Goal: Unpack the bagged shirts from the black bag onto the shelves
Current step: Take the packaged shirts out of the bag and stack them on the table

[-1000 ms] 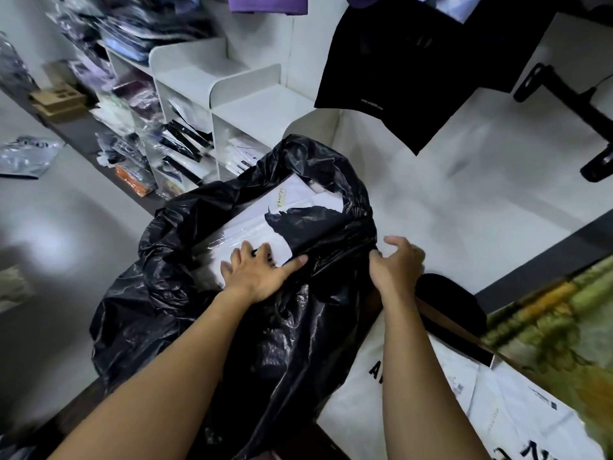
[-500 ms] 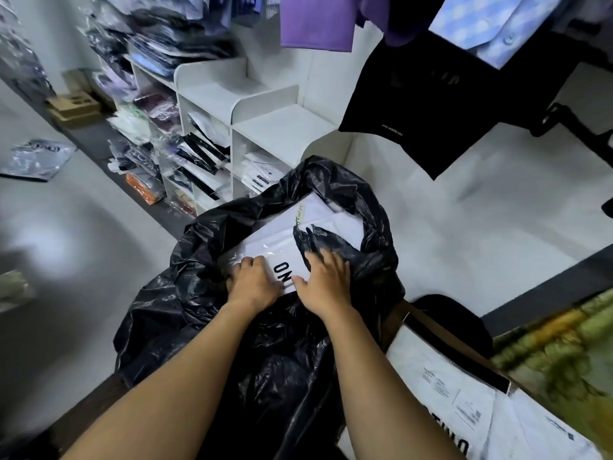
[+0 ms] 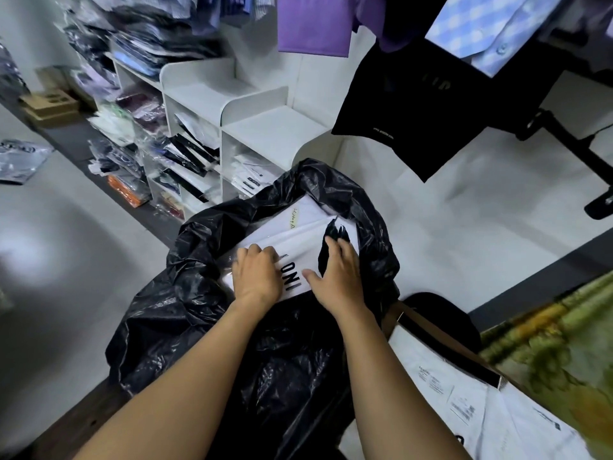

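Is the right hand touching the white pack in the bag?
Touching. The head view shows the right hand lying flat on the white pack, thumb beside its print, inside the bag.

I see white shelves (image 3: pixel 265 134) standing on a dark ledge (image 3: pixel 73 141), their cubbies stuffed with bagged shirts (image 3: pixel 194 154). Left of the shelves, cardboard boxes (image 3: pixel 49 106) sit on that ledge. In front of the shelves, the black bag (image 3: pixel 185 310) rests on what may be a dark wooden bench (image 3: pixel 83 416).
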